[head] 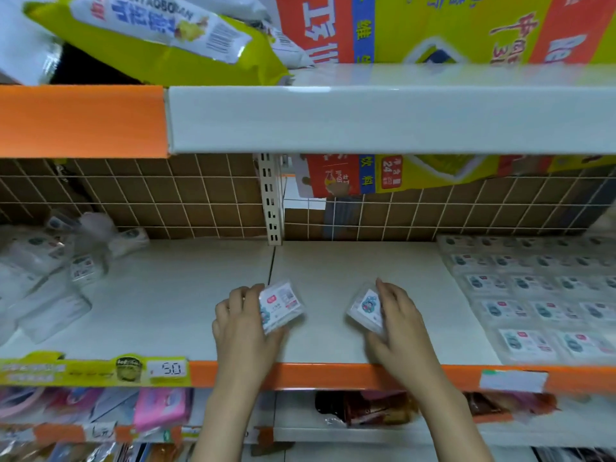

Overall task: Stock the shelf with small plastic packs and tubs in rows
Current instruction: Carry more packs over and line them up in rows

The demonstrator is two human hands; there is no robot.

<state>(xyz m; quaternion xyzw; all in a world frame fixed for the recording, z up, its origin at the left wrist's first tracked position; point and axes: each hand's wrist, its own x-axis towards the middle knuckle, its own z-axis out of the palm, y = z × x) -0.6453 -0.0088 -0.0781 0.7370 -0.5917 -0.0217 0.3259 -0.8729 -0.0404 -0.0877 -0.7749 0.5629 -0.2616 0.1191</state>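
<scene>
Left hand (245, 323): fingers curled round a small clear pack (280, 306), held tilted just above the white shelf (186, 305).
Right hand (400, 320): grips a second pack (366, 311), likewise tilted.
Far right: packs in rows (533, 295), lying flat.
Far left: loose pile of bagged packs (50, 271), blurred, probably similar.

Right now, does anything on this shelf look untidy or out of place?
Yes. The clear packs at the far left lie in a loose, tilted heap, while the packs on the right lie flat in neat rows.
</scene>
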